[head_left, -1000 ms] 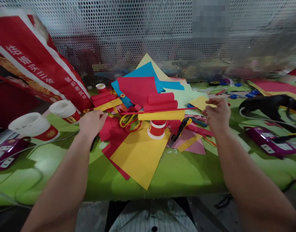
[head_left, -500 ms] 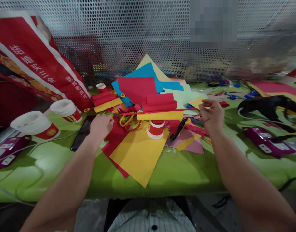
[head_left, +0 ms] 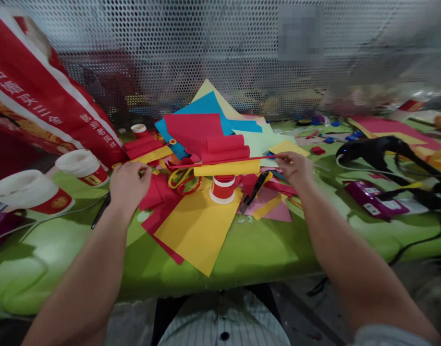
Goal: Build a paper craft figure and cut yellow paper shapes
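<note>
Right of the centre of the frame, my right hand is pinching the right end of a thin, straight red strip with its fingertips. The strip is running almost level across the middle of the picture, passing along the upper edge of a yellow paper roll and just below two stacked red paper rolls. Its left end is showing above a pair of scissors with yellow and red loop handles, left of centre. Beneath the yellow roll, a small red paper cup with white rims is sitting on a large sheet of yellow paper, which is pointing one corner toward the bottom of the frame.

My left hand is hovering left of centre with its fingers curled, well apart from the visible end of the strip; I cannot tell whether I am gripping anything in it. Farther left, two white-and-red paper cups are standing in front of a tall red printed bag in the upper left. Near my right wrist, a black-and-yellow utility knife is lying on paper scraps. A purple power strip is resting at the right of the frame on the glossy green table.
</note>
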Demonstrator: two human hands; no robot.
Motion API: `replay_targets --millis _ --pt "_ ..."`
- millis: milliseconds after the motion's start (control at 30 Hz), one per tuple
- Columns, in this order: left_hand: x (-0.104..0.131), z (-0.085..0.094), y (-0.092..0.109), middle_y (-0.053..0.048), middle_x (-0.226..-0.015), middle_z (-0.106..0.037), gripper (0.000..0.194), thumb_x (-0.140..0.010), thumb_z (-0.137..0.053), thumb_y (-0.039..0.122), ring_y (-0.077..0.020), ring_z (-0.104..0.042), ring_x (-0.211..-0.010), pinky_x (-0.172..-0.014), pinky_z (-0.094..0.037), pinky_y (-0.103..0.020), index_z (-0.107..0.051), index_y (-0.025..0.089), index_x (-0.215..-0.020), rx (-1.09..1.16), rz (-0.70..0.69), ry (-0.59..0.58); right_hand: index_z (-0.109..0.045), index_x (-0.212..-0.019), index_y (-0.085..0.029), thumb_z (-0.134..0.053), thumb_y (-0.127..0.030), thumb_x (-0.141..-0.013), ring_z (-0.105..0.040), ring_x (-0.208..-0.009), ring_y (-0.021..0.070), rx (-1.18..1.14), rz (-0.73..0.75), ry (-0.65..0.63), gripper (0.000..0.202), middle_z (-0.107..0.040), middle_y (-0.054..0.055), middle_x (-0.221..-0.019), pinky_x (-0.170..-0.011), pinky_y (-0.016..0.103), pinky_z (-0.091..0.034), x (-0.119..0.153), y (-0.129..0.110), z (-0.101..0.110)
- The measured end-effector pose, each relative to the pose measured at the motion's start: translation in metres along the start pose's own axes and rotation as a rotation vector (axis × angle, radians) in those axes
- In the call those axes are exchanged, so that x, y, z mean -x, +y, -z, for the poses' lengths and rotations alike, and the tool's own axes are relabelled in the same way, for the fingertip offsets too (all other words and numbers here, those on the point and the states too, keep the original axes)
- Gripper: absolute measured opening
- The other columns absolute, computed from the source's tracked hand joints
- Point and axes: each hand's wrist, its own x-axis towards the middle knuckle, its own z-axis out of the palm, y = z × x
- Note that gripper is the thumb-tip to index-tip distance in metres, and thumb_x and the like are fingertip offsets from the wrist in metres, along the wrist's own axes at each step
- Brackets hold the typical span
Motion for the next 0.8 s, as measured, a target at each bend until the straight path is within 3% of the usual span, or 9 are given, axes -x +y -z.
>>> replay_targets --millis 67,133,200,233,300,400,567,700,800 --pt "0.008 0.011 0.009 -0.014 -0.09 -0.067 0.034 -0.085 -0.038 0.034 -0.0262 -0.059 -0.088 -0.08 -0.044 -0.037 -0.063 0.012 -0.09 0.07 0.045 0.126 -0.068 -0.087 -0.017 -0.053 -0.024 -0.075 -0.062 -0.09 0.0292 0.193 0.063 -0.088 0.02 -0.069 0.011 -0.087 -0.083 0.044 -0.047 0.001 -0.005 0.002" --pt "0.024 0.025 0.022 -0.01 -0.081 -0.067 0.035 -0.086 -0.038 0.039 -0.0227 -0.061 -0.078 -0.071 -0.046 -0.034 -0.063 0.015 -0.084 0.178 -0.048 0.224 -0.069 -0.093 -0.015 -0.053 -0.022 -0.077 -0.059 -0.1 0.0322 0.265 0.083 -0.13 0.023 -0.069 0.013 -0.097 -0.089 0.046 -0.044 0.003 -0.013 0.005" --pt "0.043 0.034 0.038 -0.005 -0.075 -0.066 0.033 -0.085 -0.041 0.041 -0.0191 -0.061 -0.073 -0.066 -0.046 -0.03 -0.063 0.018 -0.079 0.269 -0.284 0.154 -0.068 -0.095 -0.015 -0.051 -0.021 -0.078 -0.059 -0.1 0.0316 0.27 0.079 -0.191 0.025 -0.068 0.013 -0.099 -0.088 0.045 -0.044 0.005 -0.021 0.008" --pt "0.051 0.036 0.046 -0.004 -0.075 -0.067 0.031 -0.085 -0.042 0.04 -0.0182 -0.062 -0.073 -0.065 -0.046 -0.029 -0.063 0.019 -0.077 0.29 -0.405 0.062 -0.069 -0.095 -0.016 -0.051 -0.022 -0.079 -0.061 -0.097 0.03 0.266 0.08 -0.227 0.025 -0.069 0.012 -0.097 -0.086 0.043 -0.046 0.007 -0.025 0.009" --pt "0.063 0.031 0.062 -0.003 -0.083 -0.069 0.029 -0.086 -0.04 0.036 -0.0174 -0.063 -0.076 -0.064 -0.046 -0.028 -0.063 0.02 -0.081 0.328 -0.494 -0.174 -0.069 -0.093 -0.016 -0.052 -0.022 -0.079 -0.064 -0.086 0.0255 0.231 0.1 -0.31 0.023 -0.071 0.01 -0.091 -0.079 0.037 -0.049 0.012 -0.032 0.01" --pt "0.063 0.009 0.08 -0.007 -0.1 -0.068 0.033 -0.084 -0.044 0.04 -0.0195 -0.063 -0.083 -0.068 -0.048 -0.03 -0.061 0.017 -0.101 0.394 -0.409 -0.321 -0.07 -0.09 -0.017 -0.061 -0.025 -0.074 -0.065 -0.08 0.022 0.164 0.175 -0.434 0.02 -0.071 0.007 -0.087 -0.074 0.032 -0.05 0.024 -0.043 0.01" --pt "0.047 -0.026 0.101 -0.015 -0.113 -0.062 0.051 -0.078 -0.053 0.046 -0.0311 -0.054 -0.107 -0.089 -0.043 -0.044 -0.054 0.012 -0.116 0.299 -0.347 -0.311 -0.067 -0.101 -0.022 -0.068 -0.031 -0.068 -0.058 -0.106 0.0283 0.061 0.411 -0.508 0.034 -0.067 0.006 -0.108 -0.092 0.04 -0.043 0.045 -0.068 -0.001" --pt "0.041 -0.035 0.114 -0.015 -0.118 -0.059 0.066 -0.071 -0.059 0.049 -0.0347 -0.049 -0.112 -0.092 -0.039 -0.047 -0.046 0.013 -0.125 0.33 -0.283 -0.314 -0.061 -0.109 -0.022 -0.069 -0.033 -0.066 -0.056 -0.11 0.0304 -0.071 0.495 -0.537 0.045 -0.066 0.008 -0.111 -0.093 0.045 -0.041 0.053 -0.085 -0.017" --pt "0.038 -0.037 0.12 -0.011 -0.112 -0.062 0.059 -0.067 -0.063 0.044 -0.0348 -0.048 -0.111 -0.09 -0.04 -0.046 -0.051 0.018 -0.119 0.375 -0.218 -0.3 -0.059 -0.109 -0.017 -0.071 -0.031 -0.063 -0.055 -0.11 0.0309 -0.163 0.492 -0.526 0.05 -0.064 0.012 -0.114 -0.091 0.044 -0.042 0.052 -0.093 -0.026"
